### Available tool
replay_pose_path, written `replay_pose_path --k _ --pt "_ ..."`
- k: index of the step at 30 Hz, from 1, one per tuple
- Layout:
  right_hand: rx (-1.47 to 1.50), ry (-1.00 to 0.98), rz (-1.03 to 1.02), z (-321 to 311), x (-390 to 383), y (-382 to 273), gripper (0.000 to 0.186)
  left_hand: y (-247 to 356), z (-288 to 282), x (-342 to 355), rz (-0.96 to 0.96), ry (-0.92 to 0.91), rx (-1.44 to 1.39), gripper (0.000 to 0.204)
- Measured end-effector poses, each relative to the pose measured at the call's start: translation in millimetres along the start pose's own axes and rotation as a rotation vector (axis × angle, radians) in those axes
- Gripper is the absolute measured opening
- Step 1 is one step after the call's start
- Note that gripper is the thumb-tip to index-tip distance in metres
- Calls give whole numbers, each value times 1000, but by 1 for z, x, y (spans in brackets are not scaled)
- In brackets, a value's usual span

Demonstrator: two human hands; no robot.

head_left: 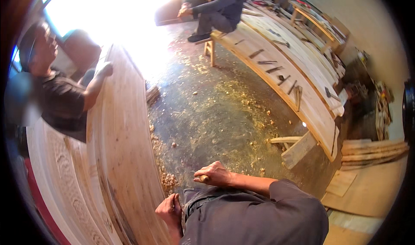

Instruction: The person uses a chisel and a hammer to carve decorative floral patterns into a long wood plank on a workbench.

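Observation:
My right hand (pixel 214 174) is closed in front of my body around a short wooden handle (pixel 204 179). Only the handle's pale rounded end shows, so the kind of tool cannot be told. Lower and to the left, my left hand (pixel 170 208) is curled closed beside the edge of a long wooden plank (pixel 125 158); what it holds, if anything, is hidden. This smooth, light brown plank runs away from me on the left. Curly wood shavings (pixel 170 182) lie on the floor along its edge.
A person (pixel 65 93) leans a hand on the plank's far part; another (pixel 220 11) sits at the back. Left lies a carved board (pixel 65 171). Chisel-like tools (pixel 268 63) and a hammer (pixel 283 43) rest on long boards (pixel 313 115) over a trestle (pixel 298 152). Boards (pixel 371 152) are stacked right.

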State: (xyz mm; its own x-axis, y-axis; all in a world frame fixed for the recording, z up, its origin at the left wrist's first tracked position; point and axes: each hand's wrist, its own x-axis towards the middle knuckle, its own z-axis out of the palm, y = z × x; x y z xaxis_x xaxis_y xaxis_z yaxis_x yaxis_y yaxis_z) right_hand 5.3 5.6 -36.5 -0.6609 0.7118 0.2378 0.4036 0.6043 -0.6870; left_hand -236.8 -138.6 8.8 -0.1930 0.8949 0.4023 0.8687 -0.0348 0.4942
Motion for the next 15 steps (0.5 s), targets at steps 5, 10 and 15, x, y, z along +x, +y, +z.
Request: replay_pose_path --k 5,10,15 --pt "16 212 309 -65 -50 37 31 32 57 67 235 -113 -38 10" --pt "229 447 723 -100 -111 63 25 82 121 108 433 -280 -216 12" --pt "836 727 925 -96 -140 83 28 112 153 144 600 -433 -293 11"
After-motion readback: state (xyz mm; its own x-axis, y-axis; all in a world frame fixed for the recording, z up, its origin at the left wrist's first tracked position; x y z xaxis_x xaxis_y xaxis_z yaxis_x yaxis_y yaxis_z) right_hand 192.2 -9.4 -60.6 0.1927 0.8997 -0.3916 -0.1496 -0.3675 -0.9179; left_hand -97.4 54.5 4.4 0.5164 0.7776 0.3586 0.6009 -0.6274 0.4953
